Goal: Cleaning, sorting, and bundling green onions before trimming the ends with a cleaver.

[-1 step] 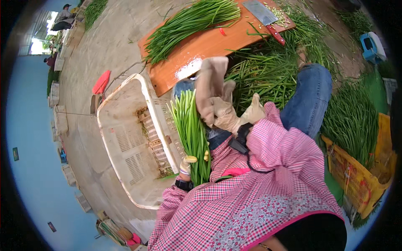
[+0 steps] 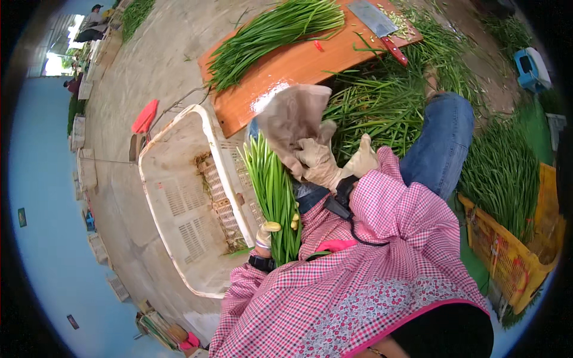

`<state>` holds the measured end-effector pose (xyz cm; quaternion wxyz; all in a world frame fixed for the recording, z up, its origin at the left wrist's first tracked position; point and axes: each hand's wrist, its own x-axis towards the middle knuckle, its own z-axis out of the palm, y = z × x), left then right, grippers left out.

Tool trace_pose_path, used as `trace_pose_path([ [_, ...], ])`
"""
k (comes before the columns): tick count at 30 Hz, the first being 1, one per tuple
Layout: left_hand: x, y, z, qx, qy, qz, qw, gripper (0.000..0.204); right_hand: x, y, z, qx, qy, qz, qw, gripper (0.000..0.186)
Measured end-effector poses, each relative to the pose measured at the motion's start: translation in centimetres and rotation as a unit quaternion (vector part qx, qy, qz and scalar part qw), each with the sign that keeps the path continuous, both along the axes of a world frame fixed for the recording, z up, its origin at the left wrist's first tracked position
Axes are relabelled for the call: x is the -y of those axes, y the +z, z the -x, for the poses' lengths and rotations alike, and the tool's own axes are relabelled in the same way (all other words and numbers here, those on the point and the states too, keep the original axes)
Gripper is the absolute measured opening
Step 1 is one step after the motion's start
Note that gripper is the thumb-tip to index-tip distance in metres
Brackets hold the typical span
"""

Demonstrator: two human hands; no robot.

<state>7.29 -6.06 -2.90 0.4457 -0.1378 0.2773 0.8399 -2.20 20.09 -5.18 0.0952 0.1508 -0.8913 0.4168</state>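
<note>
My left hand (image 2: 267, 234), in a pale glove, is closed around a bundle of green garlic chives (image 2: 273, 197) beside my lap. The pale cut ends of the bundle point away from me. My right hand (image 2: 322, 164), also in a pale glove, grips a greyish-brown cloth (image 2: 292, 116) just above the far end of that bundle. Motion smears part of the cloth, which hides a corner of the orange board (image 2: 304, 56). On the board lie another pile of chives (image 2: 271, 39) and a cleaver (image 2: 373, 19) with a red handle.
A white plastic crate (image 2: 179, 158) stands on the floor at left. Loose green leaves (image 2: 382, 110) lie between the board and my knee (image 2: 444, 137). At right, a yellow crate (image 2: 501, 256) stands by a chive heap (image 2: 501, 173). A blue and white container (image 2: 531, 68) sits beyond.
The cloth in my right hand has swung and spread out wider over the board's near edge. My left hand and the chive bundle have stayed in place.
</note>
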Motion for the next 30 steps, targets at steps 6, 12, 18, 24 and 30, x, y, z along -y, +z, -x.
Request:
trace_pose_path([
  [6, 0.2, -0.3, 0.0, -0.025, -0.006, -0.056, 0.998, 0.099, -0.6, -3.1, 4.6, 0.229, -0.171, -0.147, 0.947, 0.046],
  [12, 0.8, -2.2, -0.8, -0.033, 0.045, -0.127, 0.99, 0.084, -4.7, -1.5, 2.4, 0.255, -0.119, 0.49, 0.825, 0.033],
  [18, 1.8, -2.7, -0.5, -0.073, 0.0, 0.032, 0.997, 0.078, 2.2, -0.8, 2.3, -0.089, -0.099, -0.128, 0.983, 0.034],
  [24, 2.7, 1.5, -0.5, -0.183, -0.036, 0.198, 0.962, 0.056, -9.1, -9.0, 5.8, 0.051, 0.029, -0.131, 0.99, 0.029],
  [30, 0.6, 13.2, 1.9, -0.556, -0.127, 0.52, 0.636, 0.041, -15.7, -2.6, 4.6, 0.134, -0.21, 0.502, 0.828, 0.03],
])
